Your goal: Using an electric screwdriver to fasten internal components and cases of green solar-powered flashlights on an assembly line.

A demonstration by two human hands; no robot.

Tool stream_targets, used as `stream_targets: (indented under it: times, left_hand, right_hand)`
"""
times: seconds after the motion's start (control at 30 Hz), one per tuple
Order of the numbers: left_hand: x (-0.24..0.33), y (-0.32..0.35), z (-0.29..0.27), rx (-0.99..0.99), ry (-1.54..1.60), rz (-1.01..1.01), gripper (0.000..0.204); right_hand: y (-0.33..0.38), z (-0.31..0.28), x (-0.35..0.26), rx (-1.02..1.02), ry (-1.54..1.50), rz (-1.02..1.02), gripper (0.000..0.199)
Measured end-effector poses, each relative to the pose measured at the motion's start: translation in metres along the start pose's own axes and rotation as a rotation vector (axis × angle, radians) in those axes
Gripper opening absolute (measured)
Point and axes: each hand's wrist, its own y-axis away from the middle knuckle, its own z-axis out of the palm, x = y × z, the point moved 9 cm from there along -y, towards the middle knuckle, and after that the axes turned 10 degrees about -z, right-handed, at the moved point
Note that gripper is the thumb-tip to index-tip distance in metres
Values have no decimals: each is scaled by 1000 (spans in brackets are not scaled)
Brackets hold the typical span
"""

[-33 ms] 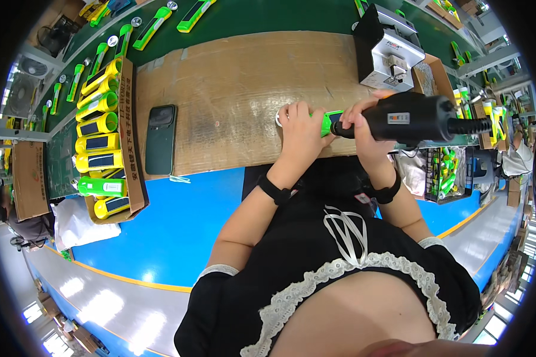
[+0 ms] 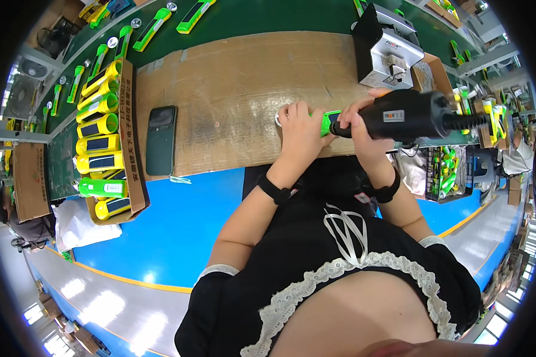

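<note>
My left hand is closed around a green flashlight body, which lies sideways over the near part of the cardboard sheet. Most of it is hidden under my fingers; a white end shows at its left. In my right hand is a black electric screwdriver, held level, with its cord running off to the right. The driver's front end meets the right end of the flashlight; the bit itself cannot be seen.
A cardboard sheet covers the green bench. At left, a box holds several yellow and green flashlights beside a dark phone. A black-and-silver machine stands at the back right. A black crate of green parts sits lower right.
</note>
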Motion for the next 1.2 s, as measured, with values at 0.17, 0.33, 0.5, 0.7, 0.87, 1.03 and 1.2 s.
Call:
stream_targets:
  times: [0.17, 0.33, 0.5, 0.7, 0.87, 1.03, 1.2]
  left_hand:
    - [0, -3, 3, -77, -70, 53, 54]
    - [3, -2, 4, -169, -41, 116, 55]
    - [5, 3, 8, -174, -109, 143, 54]
    - [9, 8, 3, -217, -108, 138, 54]
    - [11, 18, 6, -275, -101, 134, 60]
    - [11, 23, 6, -264, -100, 100, 59]
    - [12, 26, 5, -237, -103, 90, 55]
  right_hand:
    - [1, -3, 8, -82, 180, 4, 44]
    - [-7, 1, 8, -8, 96, 83, 44]
    - [-15, -18, -3, -4, -33, 26, 48]
    - [-76, -104, -65, 339, -120, -318, 48]
    - [-88, -161, -30, 462, 307, -310, 44]
    - [-93, -173, -15, 525, 288, -301, 45]
    - [-97, -173, 5, 422, 411, -225, 45]
